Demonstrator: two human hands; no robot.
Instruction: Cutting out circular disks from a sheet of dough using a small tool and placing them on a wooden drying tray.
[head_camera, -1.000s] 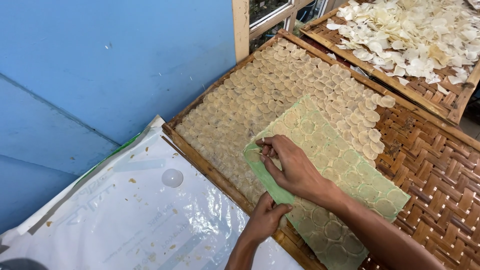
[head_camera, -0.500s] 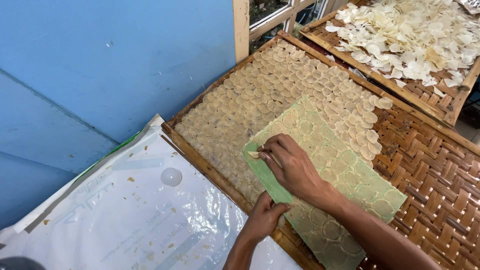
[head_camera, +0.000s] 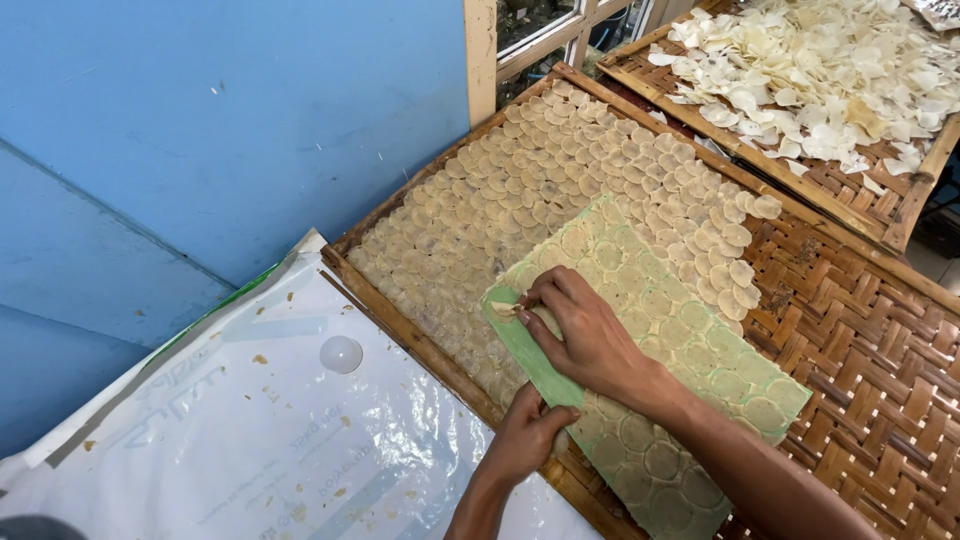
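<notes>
while left hand (head_camera: 525, 440) pins green sheet (head_camera: 640, 370), long axis diagonal, right hand (head_camera: 585, 335) pinches disc (head_camera: 503, 311)

A sheet (head_camera: 690, 370) covered in discs lies on the near tray (head_camera: 850, 330), right of the discs (head_camera: 560, 190) laid straight on the weave. A second tray (head_camera: 890, 215) of loose chips (head_camera: 820, 70) sits behind it. Left of the near tray lies plastic sheeting (head_camera: 250, 450), a wall (head_camera: 200, 130) behind it.
</notes>
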